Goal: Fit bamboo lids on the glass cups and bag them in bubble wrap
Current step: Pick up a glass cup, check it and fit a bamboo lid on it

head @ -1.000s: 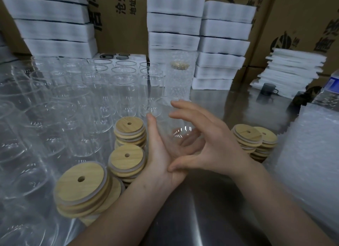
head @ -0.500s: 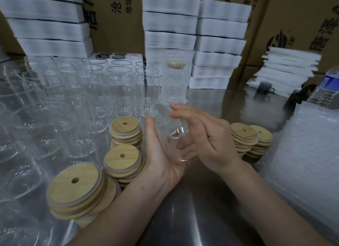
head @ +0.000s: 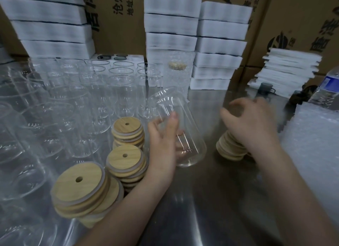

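Nearest the front edge of the reflective steel tabletop [head: 211, 209], toward its left side, stands a leaning stack of round bamboo lids with centre holes [head: 82, 192]; two smaller lid stacks [head: 127, 161] sit just behind it. The left hand [head: 163, 144] is clamped around a clear, empty glass cup [head: 176, 128], thumb on the near wall, fingers showing through the glass. The cup is tilted, mouth pointing away and to the left, base toward the person, near the middle of the tabletop. The right hand [head: 251, 124] hovers over a further stack of bamboo lids [head: 229, 148], fingers curled downward (motion blur prevents telling whether it grips a lid). At the right edge lies a pile of clear bubble wrap bags [head: 311, 154]. Rows of upright empty glass cups [head: 102, 91] fill the left half. Behind the held cup stands one bubble-wrapped, lidded cup [head: 178, 75]. Along the back edge sit stacked white foam blocks [head: 198, 42] against brown cardboard cartons [head: 117, 20].
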Available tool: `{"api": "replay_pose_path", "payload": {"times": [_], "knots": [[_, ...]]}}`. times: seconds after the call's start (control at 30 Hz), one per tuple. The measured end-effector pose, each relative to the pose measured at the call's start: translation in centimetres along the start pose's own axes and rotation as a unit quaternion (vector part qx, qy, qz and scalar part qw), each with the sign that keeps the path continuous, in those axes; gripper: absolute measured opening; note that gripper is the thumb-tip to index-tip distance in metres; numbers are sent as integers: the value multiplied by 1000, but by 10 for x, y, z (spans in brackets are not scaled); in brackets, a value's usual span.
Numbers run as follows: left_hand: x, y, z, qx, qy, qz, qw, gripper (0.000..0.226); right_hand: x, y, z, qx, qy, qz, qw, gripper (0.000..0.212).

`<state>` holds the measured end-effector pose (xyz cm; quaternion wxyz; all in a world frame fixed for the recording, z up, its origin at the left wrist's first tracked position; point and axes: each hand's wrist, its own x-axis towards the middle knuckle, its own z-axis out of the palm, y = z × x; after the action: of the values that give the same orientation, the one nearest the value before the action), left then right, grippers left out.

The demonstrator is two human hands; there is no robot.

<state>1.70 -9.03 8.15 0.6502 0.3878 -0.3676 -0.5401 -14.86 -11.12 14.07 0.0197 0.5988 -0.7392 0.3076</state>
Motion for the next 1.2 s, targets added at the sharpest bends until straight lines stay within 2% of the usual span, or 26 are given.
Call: {"api": "replay_pose_path", "payload": {"times": [0.07, 0.13, 0.4, 0.57, 0.7, 0.87, 0.93, 0.97, 1.03, 1.1, 1.13, 1.2], "knots": [[-1, -4, 0, 85, 24, 58, 994, 60, -1, 3, -5, -84, -96, 48, 991, 68], [-4, -6, -1, 156, 38, 104, 982, 73, -2, 3, -5, -131, -149, 60, 978, 76], [3, -14, -5, 240, 65, 137, 959, 86, 1, 3, -4, -128, -169, 55, 976, 64], [5, -16, -5, 262, 68, 134, 953, 86, 3, 4, 0, -82, -140, 38, 986, 54], [5, -17, -4, 281, 70, 143, 946, 90, 3, 8, 7, -38, -87, 25, 995, 45], [5, -16, -2, 304, 75, 161, 936, 96, 1, 5, 11, 127, 43, -57, 989, 40], [6, -17, -2, 321, 83, 171, 928, 96, -2, 0, 12, 238, 82, -60, 966, 33], [6, -17, -2, 331, 91, 177, 922, 96, -3, -4, 13, 315, 76, -42, 945, 28], [7, -15, -3, 345, 103, 184, 914, 99, -4, -12, 14, 481, 25, 28, 876, 19], [5, -13, -2, 339, 101, 189, 916, 107, -4, -19, 16, 600, -35, 122, 790, 21], [4, -12, -2, 335, 98, 196, 916, 111, -4, -22, 16, 632, -58, 158, 757, 23], [2, -11, 0, 341, 97, 218, 909, 113, -5, -23, 19, 666, -96, 185, 716, 24]]}}
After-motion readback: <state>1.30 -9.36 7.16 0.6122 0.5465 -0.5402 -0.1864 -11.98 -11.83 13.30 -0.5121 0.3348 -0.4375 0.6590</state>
